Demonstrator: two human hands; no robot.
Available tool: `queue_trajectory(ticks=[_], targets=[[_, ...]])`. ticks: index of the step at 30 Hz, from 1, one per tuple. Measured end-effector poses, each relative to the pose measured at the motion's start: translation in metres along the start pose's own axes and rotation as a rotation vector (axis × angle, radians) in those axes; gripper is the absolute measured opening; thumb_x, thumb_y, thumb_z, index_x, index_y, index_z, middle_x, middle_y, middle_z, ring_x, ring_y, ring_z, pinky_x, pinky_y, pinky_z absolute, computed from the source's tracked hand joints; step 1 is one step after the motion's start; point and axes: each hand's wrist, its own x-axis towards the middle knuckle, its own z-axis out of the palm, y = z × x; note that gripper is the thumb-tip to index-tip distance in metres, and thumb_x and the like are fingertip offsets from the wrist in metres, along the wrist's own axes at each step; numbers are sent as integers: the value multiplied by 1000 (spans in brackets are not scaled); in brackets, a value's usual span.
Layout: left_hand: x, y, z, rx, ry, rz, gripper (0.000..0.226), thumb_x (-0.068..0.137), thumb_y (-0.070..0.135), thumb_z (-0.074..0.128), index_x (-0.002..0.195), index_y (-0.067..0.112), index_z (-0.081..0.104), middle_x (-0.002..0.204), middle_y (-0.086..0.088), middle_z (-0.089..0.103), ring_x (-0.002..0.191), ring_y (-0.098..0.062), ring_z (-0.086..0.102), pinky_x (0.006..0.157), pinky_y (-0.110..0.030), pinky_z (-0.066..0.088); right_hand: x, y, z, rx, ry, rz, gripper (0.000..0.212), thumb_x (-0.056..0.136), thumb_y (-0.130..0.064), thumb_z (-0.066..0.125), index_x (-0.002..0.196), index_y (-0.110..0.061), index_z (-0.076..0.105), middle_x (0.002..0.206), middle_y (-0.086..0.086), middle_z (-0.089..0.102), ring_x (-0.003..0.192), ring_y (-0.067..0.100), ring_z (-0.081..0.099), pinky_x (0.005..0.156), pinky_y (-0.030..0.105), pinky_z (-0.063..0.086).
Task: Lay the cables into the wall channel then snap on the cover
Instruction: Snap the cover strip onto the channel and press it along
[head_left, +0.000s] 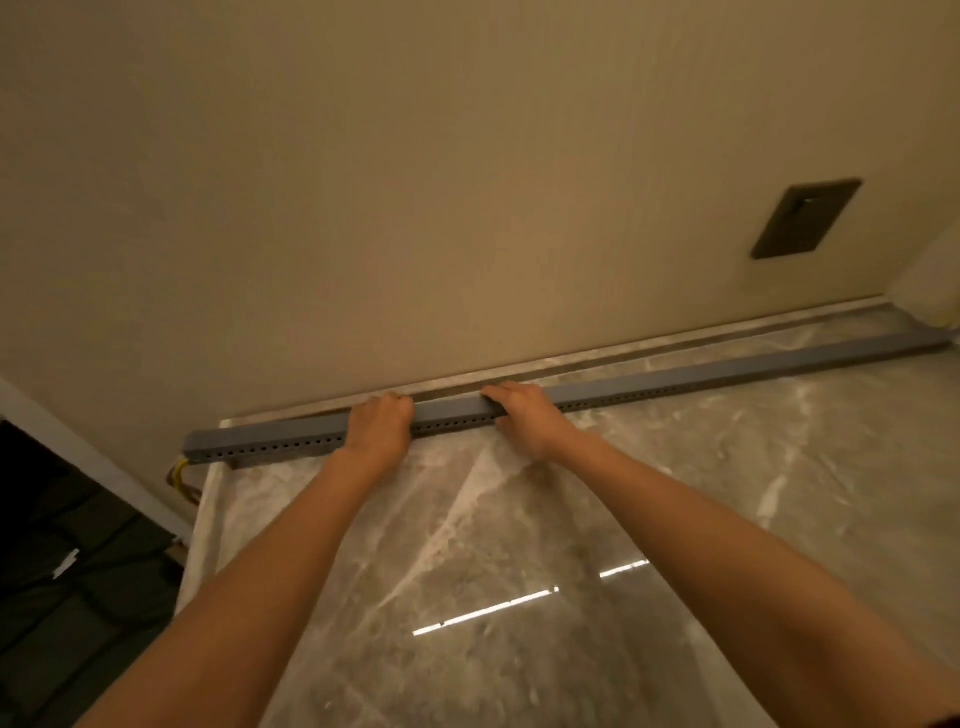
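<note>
A long grey slotted cable channel (649, 387) lies on the marble counter along the foot of the beige wall, with its smooth cover on top. My left hand (378, 426) curls over the channel left of centre, fingers hooked over its far edge. A short way to the right, my right hand (524, 413) presses on it in the same way. Yellow and red cables (182, 478) stick out below the channel's left end. Whatever lies inside the channel is hidden by the cover.
The glossy marble counter (519, 597) fills the foreground, and its left edge drops to a dark area (62, 545). A dark rectangular wall plate (805, 218) sits on the wall at the right. A side wall meets the channel's right end.
</note>
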Motion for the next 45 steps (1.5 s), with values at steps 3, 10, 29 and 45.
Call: queue_trajectory(ticks=[3, 10, 29, 45], targets=[[9, 48, 3, -115, 74, 61, 33, 92, 9, 45, 125, 8, 50, 128, -14, 54, 116, -32, 52, 96, -39, 42, -21, 55, -11, 11, 64, 108, 44, 96, -4, 43, 140, -6, 41, 145, 14, 44, 134, 30, 39, 115, 40, 27], [36, 169, -1, -196, 99, 139, 36, 93, 8, 45, 128, 8, 48, 129, -15, 52, 117, -33, 50, 98, -40, 40, -61, 182, -41, 6, 124, 275, 46, 96, -6, 44, 141, -9, 39, 149, 11, 39, 138, 28, 35, 117, 47, 27], [88, 396, -26, -16, 93, 20, 30, 97, 18, 44, 121, 4, 53, 127, -15, 52, 118, -32, 48, 94, -40, 42, -116, 461, -115, -144, 177, 303, 33, 96, -6, 41, 128, -3, 51, 129, 18, 56, 123, 32, 47, 104, 37, 35], [119, 390, -25, -106, 187, 28, 24, 52, -5, 85, 64, -5, 64, 66, -23, 63, 62, -39, 65, 39, -35, 50, -60, 471, -127, -272, 125, 259, 49, 93, -1, 48, 140, -3, 35, 148, 17, 36, 139, 29, 30, 114, 34, 28]])
